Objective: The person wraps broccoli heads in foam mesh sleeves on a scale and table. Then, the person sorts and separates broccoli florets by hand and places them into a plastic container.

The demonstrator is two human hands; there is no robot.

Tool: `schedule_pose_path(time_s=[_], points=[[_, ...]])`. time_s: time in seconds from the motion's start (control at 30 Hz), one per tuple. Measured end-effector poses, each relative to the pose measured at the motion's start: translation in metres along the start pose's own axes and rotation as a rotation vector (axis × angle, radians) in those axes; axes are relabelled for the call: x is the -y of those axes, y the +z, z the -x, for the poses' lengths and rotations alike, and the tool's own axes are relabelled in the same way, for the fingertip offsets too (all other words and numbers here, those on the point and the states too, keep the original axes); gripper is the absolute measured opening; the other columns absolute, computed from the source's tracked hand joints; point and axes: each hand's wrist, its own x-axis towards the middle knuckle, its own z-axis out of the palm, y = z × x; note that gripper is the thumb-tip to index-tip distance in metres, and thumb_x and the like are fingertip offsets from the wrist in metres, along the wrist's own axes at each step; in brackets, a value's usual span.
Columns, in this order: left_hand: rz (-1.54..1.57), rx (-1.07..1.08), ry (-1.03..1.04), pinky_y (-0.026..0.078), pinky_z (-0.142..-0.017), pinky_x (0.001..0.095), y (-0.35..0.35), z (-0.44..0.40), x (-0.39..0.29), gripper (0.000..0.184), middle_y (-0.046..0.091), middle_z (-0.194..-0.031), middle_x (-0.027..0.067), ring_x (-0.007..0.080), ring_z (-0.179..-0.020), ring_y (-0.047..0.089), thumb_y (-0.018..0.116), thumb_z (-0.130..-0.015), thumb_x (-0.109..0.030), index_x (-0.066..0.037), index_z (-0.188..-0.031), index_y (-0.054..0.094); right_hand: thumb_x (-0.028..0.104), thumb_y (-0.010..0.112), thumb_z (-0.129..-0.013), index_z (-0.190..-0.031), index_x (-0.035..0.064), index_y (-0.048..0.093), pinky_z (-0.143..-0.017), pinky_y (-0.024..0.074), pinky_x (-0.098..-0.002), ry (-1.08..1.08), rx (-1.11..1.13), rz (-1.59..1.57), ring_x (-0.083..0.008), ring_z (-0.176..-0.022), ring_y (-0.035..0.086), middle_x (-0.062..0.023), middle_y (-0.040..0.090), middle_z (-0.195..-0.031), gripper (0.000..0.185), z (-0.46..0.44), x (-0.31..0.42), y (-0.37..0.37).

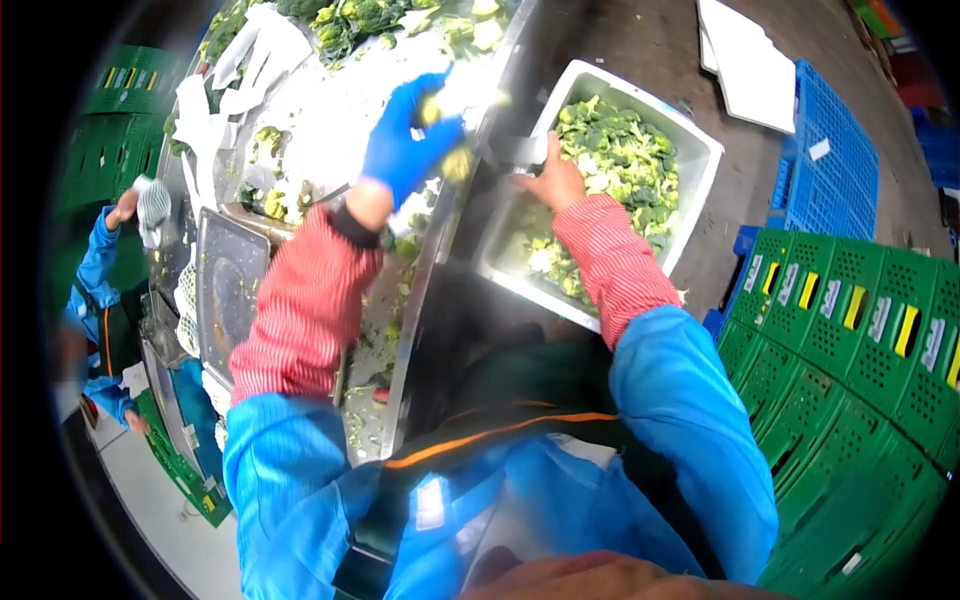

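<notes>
My left hand (405, 145), in a blue glove, is over the metal work table with its fingers curved around a light green broccoli piece (430, 110). Another broccoli floret (457, 165) shows blurred just below the gloved fingers. Bare, my right hand (560, 183) is closed on a knife whose blurred blade (515, 151) points left toward the table edge. That hand is above a white crate (705, 165) holding many cut broccoli florets (625, 150). Its fingers hide most of the knife's handle.
Broccoli heads (355, 25) and white wrapping (265, 60) lie at the table's far end. A dark tray (230, 290) is left of my arm. Green crates (850, 330) and a blue crate (830, 150) stand right. Another person's hand (125, 207) shows at far left.
</notes>
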Motion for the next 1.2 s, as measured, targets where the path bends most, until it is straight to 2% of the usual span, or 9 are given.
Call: schedule_pose_path(time_s=[0.07, 0.33, 0.53, 0.6, 0.63, 0.7, 0.8, 0.97, 1.2], points=[[-0.014, 0.088, -0.021, 0.047, -0.089, 0.0288, 0.023, 0.037, 0.004, 0.050, 0.055, -0.116, 0.0056, 0.0140, -0.105, 0.053, 0.066, -0.083, -0.001, -0.007, -0.130, 0.048, 0.040, 0.079, -0.069, -0.145, 0.0083, 0.024, -0.098, 0.0418, -0.0440, 0.104, 0.088, 0.010, -0.0366, -0.122, 0.047, -0.0265, 0.046, -0.130, 0.099, -0.033, -0.023, 0.039], [0.248, -0.007, -0.295, 0.046, -0.090, 0.0277, 0.144, 0.072, 0.048, 0.045, 0.055, -0.119, 0.0037, 0.0130, -0.108, 0.053, 0.063, -0.085, -0.001, -0.006, -0.127, 0.048, 0.019, 0.065, -0.076, -0.120, 0.0046, 0.050, -0.083, 0.0485, -0.0435, -0.103, 0.339, -0.149, -0.0383, -0.098, 0.059, -0.0235, 0.058, -0.113, 0.049, 0.018, -0.075, 0.078], [-0.083, 0.020, -0.356, 0.026, -0.111, 0.0358, 0.201, 0.091, 0.065, 0.086, 0.029, -0.150, 0.0155, 0.0251, -0.138, 0.029, 0.071, -0.083, -0.029, -0.005, -0.149, 0.021, 0.010, 0.060, -0.078, -0.101, 0.0042, 0.059, -0.068, 0.0506, -0.0447, -0.196, 0.601, -0.377, -0.0389, -0.079, 0.063, -0.0207, 0.064, -0.089, 0.024, 0.158, -0.106, 0.002], [-0.113, 0.187, -0.350, 0.026, -0.112, 0.0365, 0.206, 0.124, 0.069, 0.086, 0.029, -0.151, 0.0163, 0.0273, -0.138, 0.030, 0.070, -0.084, -0.029, -0.005, -0.149, 0.019, 0.007, 0.060, -0.079, -0.096, 0.0041, 0.056, -0.061, 0.0503, -0.0412, -0.363, 0.601, -0.658, -0.0303, -0.067, 0.064, -0.0158, 0.062, -0.083, 0.018, 0.176, -0.113, -0.036], [0.114, 0.258, -0.390, 0.025, -0.112, 0.0375, 0.209, 0.139, 0.062, 0.086, 0.028, -0.151, 0.0162, 0.0281, -0.139, 0.028, 0.070, -0.083, -0.028, -0.005, -0.149, 0.020, 0.004, 0.060, -0.082, -0.097, 0.0055, 0.055, -0.054, 0.0483, -0.0317, -0.080, 0.857, -0.758, -0.0164, -0.061, 0.061, -0.0068, 0.059, -0.077, 0.016, 0.177, -0.109, -0.061], [0.193, 0.388, -0.584, 0.033, -0.105, 0.0354, 0.220, 0.171, 0.034, 0.083, 0.032, -0.149, 0.0139, 0.0238, -0.125, 0.042, 0.069, -0.084, -0.023, -0.007, -0.149, 0.020, 0.003, 0.058, -0.084, -0.099, 0.0063, 0.055, -0.052, 0.0456, -0.0260, 0.034, 0.917, -0.900, -0.0098, -0.060, 0.057, -0.0031, 0.057, -0.077, 0.015, 0.168, -0.111, -0.093], [0.088, 0.480, -0.369, 0.042, -0.095, 0.0342, 0.249, 0.210, 0.039, 0.067, 0.048, -0.136, 0.0103, 0.0188, -0.104, 0.055, 0.069, -0.082, -0.019, -0.006, -0.140, 0.038, 0.004, 0.060, -0.086, -0.109, 0.0079, 0.053, -0.050, 0.0430, -0.0205, -0.004, 0.898, -0.894, -0.0056, -0.058, 0.053, -0.0013, 0.055, -0.078, 0.024, 0.153, -0.094, -0.129], [-0.301, -0.033, -0.598, 0.045, -0.093, 0.0354, 0.195, 0.210, -0.013, 0.060, 0.058, -0.122, 0.0179, 0.0262, -0.116, 0.056, 0.070, -0.080, -0.022, -0.002, -0.131, 0.046, 0.007, 0.064, -0.086, -0.134, 0.0083, 0.039, -0.050, 0.0432, -0.0207, -0.071, 0.822, -0.856, -0.0071, -0.057, 0.053, -0.0023, 0.057, -0.081, 0.054, 0.147, -0.044, -0.165], [-0.552, -0.947, 0.082, 0.049, -0.080, 0.0307, -0.031, 0.167, -0.040, 0.031, 0.063, -0.106, 0.0091, 0.0168, -0.092, 0.061, 0.063, -0.089, -0.007, -0.002, -0.118, 0.056, 0.022, 0.066, -0.082, -0.121, 0.0028, 0.051, -0.060, 0.0479, -0.0315, -0.279, 0.496, -0.332, -0.0177, -0.057, 0.057, -0.0043, 0.057, -0.063, 0.046, 0.158, -0.089, -0.153]])
